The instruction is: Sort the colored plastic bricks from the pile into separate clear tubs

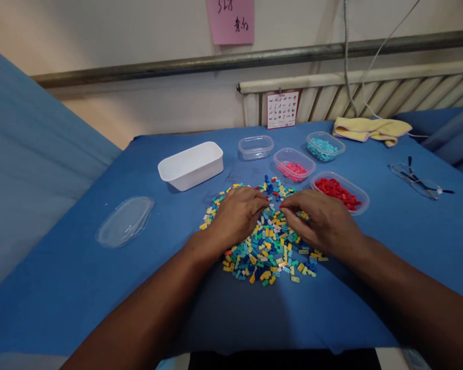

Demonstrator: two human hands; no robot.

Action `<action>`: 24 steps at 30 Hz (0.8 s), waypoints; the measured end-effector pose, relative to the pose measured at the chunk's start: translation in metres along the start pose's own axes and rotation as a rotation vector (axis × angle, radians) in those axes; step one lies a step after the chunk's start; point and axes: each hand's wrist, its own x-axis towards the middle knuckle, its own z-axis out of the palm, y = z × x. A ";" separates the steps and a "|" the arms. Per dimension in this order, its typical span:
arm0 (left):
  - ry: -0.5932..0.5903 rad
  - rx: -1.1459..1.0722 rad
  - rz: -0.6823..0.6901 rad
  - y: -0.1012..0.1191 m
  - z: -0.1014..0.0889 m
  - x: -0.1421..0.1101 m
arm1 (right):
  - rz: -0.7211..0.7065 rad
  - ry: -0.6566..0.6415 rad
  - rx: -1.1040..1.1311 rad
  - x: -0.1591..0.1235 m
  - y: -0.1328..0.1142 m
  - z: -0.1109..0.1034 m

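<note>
A spread of small toy building bricks (268, 246) in yellow, green, teal, blue and other colours lies on the blue cloth. My left hand (241, 213) rests over its left side, fingers closed; a bit of red shows by the fingertips, and I cannot tell whether they hold it. From the right, my right hand (320, 216) reaches in with thumb and forefinger pinched on a small red brick (281, 207). Just beyond that hand stands a clear tub (364, 205) with red bricks (337, 192). Both palms hide part of the pile.
Behind the pile are a white bin (193, 167), a bare clear tub (255, 149), a tub of pink bricks (293, 169) and one of light-blue bricks (322, 147). Clear lids (126, 221) lie left; glasses (416, 180) and a yellow cloth (370, 128) lie right.
</note>
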 end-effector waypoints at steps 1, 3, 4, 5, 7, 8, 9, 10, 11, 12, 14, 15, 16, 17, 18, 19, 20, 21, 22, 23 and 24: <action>-0.028 0.068 0.004 -0.002 0.000 0.000 | 0.000 -0.013 0.003 0.000 0.000 0.000; -0.063 0.156 -0.023 -0.004 -0.001 0.001 | -0.004 -0.051 0.017 -0.001 0.000 0.002; -0.077 0.180 -0.035 -0.004 -0.001 0.002 | -0.006 -0.073 0.026 -0.001 0.000 0.003; -0.090 0.196 -0.046 -0.004 -0.002 0.002 | -0.004 -0.094 0.034 -0.002 0.001 0.003; -0.109 0.208 -0.055 -0.003 -0.004 0.002 | 0.001 -0.125 0.043 -0.002 0.002 0.004; -0.115 0.209 -0.053 -0.003 -0.005 0.002 | 0.005 -0.134 0.042 -0.003 0.003 0.005; -0.117 0.210 -0.051 -0.003 -0.006 0.002 | 0.008 -0.140 0.039 -0.003 0.004 0.005; -0.118 0.212 -0.048 -0.003 -0.006 0.001 | 0.010 -0.145 0.036 -0.003 0.005 0.006; -0.117 0.213 -0.045 -0.004 -0.006 0.001 | 0.011 -0.149 0.030 -0.004 0.006 0.006; -0.116 0.215 -0.042 -0.005 -0.006 0.000 | 0.010 -0.151 0.025 -0.004 0.007 0.006; -0.117 0.219 -0.040 -0.006 -0.005 -0.001 | 0.010 -0.153 0.016 -0.005 0.007 0.007; -0.116 0.219 -0.040 -0.006 -0.005 -0.001 | 0.010 -0.156 0.014 -0.005 0.008 0.008; -0.113 0.216 -0.040 -0.006 -0.005 0.000 | 0.010 -0.157 0.013 -0.005 0.008 0.008; -0.112 0.211 -0.042 -0.005 -0.004 0.000 | 0.013 -0.159 0.015 -0.006 0.008 0.009; -0.111 0.204 -0.047 -0.005 -0.004 0.000 | 0.017 -0.162 0.017 -0.006 0.008 0.009; -0.110 0.194 -0.054 -0.004 -0.004 0.001 | 0.021 -0.163 0.019 -0.006 0.008 0.009; -0.105 0.180 -0.065 -0.003 -0.004 0.001 | 0.024 -0.163 0.019 -0.006 0.008 0.009; -0.094 0.154 -0.079 -0.001 -0.005 0.001 | 0.024 -0.161 0.019 -0.006 0.008 0.009; -0.072 0.109 -0.093 0.001 -0.005 0.001 | 0.022 -0.157 0.021 -0.006 0.008 0.009; -0.045 0.039 -0.109 0.003 -0.006 0.001 | 0.019 -0.152 0.024 -0.006 0.008 0.009; -0.019 -0.059 -0.129 0.006 -0.007 0.001 | 0.013 -0.146 0.030 -0.006 0.008 0.009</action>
